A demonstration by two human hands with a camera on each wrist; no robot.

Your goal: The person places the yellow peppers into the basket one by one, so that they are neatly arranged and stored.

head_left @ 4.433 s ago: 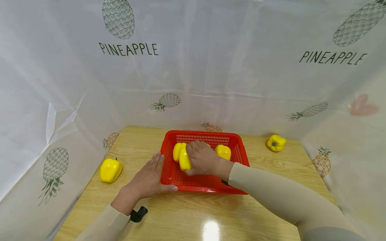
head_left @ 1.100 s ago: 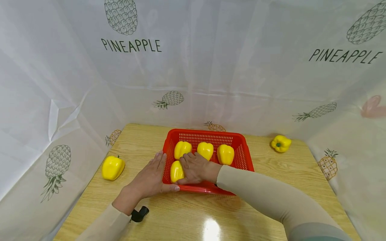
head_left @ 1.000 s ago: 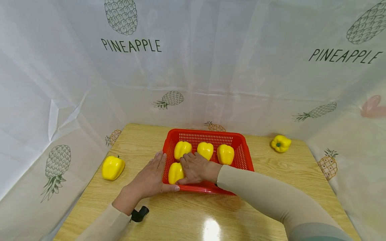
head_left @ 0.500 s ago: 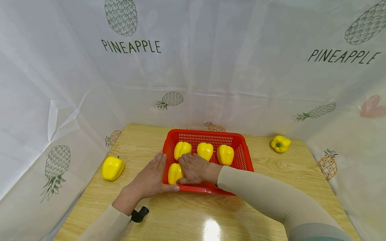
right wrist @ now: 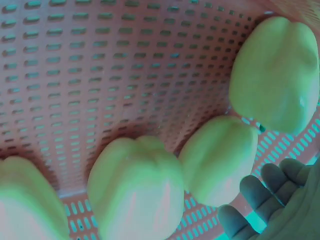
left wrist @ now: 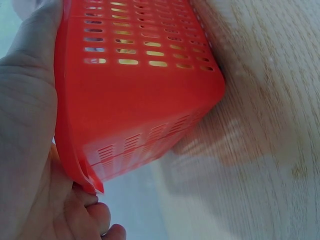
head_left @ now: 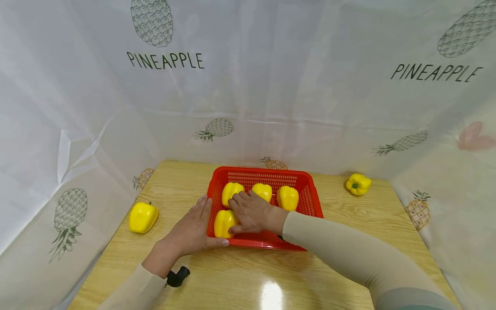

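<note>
A red perforated basket holds several yellow bell peppers. My left hand rests on its front left corner, fingers straight along the left rim and thumb on the front rim. My right hand is inside the basket, beside the front left bell pepper, with its thumb close to that pepper. In the right wrist view the fingers are loosely bent and hold nothing. Behind the hand are the back left bell pepper, the back middle bell pepper and the back right bell pepper.
On the wooden table, one bell pepper stands at the left and another bell pepper lies at the back right. A white pineapple-print sheet surrounds the table at the back and sides.
The right hand has set the bell pepper it gripped down in the basket's front left corner and let go. Its fingers have just moved slightly back from it. The left hand stays put.
</note>
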